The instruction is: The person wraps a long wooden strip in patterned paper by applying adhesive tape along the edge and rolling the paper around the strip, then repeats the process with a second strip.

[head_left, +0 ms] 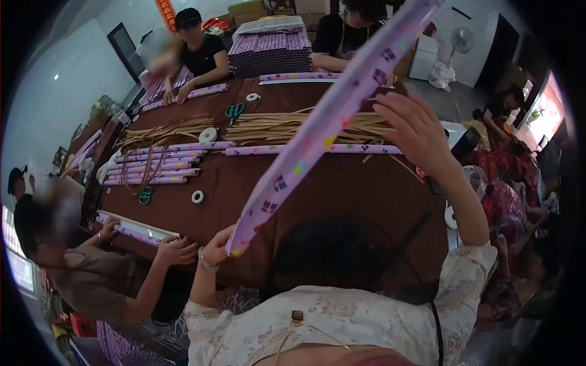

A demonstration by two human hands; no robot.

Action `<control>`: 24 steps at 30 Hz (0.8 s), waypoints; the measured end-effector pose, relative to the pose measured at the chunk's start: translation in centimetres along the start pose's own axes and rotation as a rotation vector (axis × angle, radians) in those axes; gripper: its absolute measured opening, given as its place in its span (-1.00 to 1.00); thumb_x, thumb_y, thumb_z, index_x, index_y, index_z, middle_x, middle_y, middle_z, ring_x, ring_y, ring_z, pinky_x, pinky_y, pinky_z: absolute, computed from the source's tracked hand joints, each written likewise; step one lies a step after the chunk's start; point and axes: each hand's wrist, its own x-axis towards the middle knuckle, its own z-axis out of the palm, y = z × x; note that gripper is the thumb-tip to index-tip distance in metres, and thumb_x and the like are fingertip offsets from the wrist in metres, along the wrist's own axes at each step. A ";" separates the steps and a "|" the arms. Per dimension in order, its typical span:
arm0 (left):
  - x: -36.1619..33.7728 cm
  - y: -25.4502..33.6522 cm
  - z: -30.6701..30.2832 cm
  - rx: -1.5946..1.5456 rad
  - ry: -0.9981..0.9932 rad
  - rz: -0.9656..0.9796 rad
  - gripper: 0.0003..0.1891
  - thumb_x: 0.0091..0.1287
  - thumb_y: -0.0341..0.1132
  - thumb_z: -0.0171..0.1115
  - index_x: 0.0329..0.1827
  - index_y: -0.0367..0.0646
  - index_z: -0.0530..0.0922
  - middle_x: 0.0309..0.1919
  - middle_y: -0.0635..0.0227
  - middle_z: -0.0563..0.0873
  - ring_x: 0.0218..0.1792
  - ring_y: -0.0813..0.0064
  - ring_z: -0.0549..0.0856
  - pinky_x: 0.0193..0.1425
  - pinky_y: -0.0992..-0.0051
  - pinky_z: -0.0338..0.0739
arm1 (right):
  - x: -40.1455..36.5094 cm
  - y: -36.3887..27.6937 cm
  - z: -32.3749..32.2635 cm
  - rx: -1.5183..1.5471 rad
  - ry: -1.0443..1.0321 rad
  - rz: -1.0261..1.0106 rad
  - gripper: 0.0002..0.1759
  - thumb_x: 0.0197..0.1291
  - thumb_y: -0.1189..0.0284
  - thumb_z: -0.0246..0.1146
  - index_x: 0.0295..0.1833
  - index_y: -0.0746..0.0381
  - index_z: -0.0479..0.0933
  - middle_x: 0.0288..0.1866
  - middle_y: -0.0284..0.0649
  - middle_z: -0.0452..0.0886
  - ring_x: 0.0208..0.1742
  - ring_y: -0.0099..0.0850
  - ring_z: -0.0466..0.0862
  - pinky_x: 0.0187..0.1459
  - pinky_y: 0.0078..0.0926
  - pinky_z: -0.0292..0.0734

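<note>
A long purple roll of wrapping paper (317,143) with small coloured prints rises at a slant across the view, from low left to top right. My left hand (217,248) is closed around its lower end. Beside its upper half is my right hand (415,131), open, with fingers stretched out and fingertips close to the roll's edge. Behind the raised roll, another purple roll (256,150) lies along the table (360,201), below a bundle of brown strips (268,128).
Several finished-looking rolls (152,172) lie on the left, near teal scissors (145,195) and white tape rolls (197,196). At the left edge, a person (97,268) handles a paper roll (143,230). More people work across the table by a tall purple stack (268,52).
</note>
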 end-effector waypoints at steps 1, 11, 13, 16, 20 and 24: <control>-0.6 -0.3 -1.0 0.121 -0.008 -0.071 -0.54 0.30 -0.39 0.09 0.25 -0.31 0.29 -0.15 0.34 0.56 -0.24 0.66 0.52 -0.21 0.69 0.40 | -0.4 0.1 0.9 0.072 -0.029 -0.020 -0.58 -0.04 0.43 0.28 0.02 0.14 0.45 -0.09 -0.26 0.48 -0.03 -0.28 0.51 0.06 -0.31 0.37; -0.3 3.4 -5.8 0.128 -0.284 -0.500 -0.55 0.25 -0.53 0.09 0.23 -0.34 0.35 0.18 0.20 0.47 0.18 0.47 0.43 0.27 0.49 0.23 | -7.9 -2.5 1.8 0.263 -0.491 0.019 -0.51 -0.11 0.04 0.33 -0.18 0.16 0.44 -0.19 -0.27 0.50 -0.13 -0.32 0.54 -0.11 -0.36 0.39; 1.1 4.0 -6.1 0.220 -0.310 -0.690 -0.55 0.24 -0.56 0.09 0.23 -0.30 0.36 0.15 0.25 0.51 0.15 0.53 0.44 0.25 0.53 0.26 | -9.9 -3.1 2.9 0.388 -0.618 0.046 -0.50 -0.07 0.02 0.30 -0.19 0.19 0.45 -0.18 -0.26 0.51 -0.16 -0.31 0.56 -0.14 -0.37 0.43; 3.6 2.1 -8.1 0.326 -0.432 -0.645 -0.55 0.23 -0.59 0.04 0.23 -0.24 0.38 0.10 0.37 0.55 0.06 0.64 0.46 0.16 0.61 0.32 | -13.7 -3.9 6.3 0.446 -0.627 0.092 -0.54 -0.05 0.06 0.30 -0.23 0.22 0.42 -0.25 -0.17 0.48 -0.19 -0.21 0.55 -0.21 -0.34 0.48; 8.2 1.2 -10.5 0.766 -0.365 -0.508 -0.58 0.23 -0.51 0.09 0.19 -0.17 0.42 0.08 0.26 0.57 0.09 0.50 0.52 0.17 0.52 0.37 | -16.1 -4.3 10.6 0.412 -0.530 0.263 -0.55 -0.07 0.12 0.33 -0.24 0.23 0.39 -0.23 -0.10 0.43 -0.18 -0.13 0.53 -0.24 -0.30 0.49; 10.3 -1.2 -13.1 1.291 0.120 -0.691 -0.52 0.14 -0.44 0.16 0.19 -0.15 0.41 -0.04 0.15 0.62 0.01 0.23 0.58 -0.02 0.36 0.52 | -18.7 -5.8 16.0 0.472 -0.571 0.467 -0.53 -0.08 0.14 0.33 -0.17 0.24 0.39 -0.18 -0.10 0.43 -0.15 -0.13 0.52 -0.19 -0.27 0.47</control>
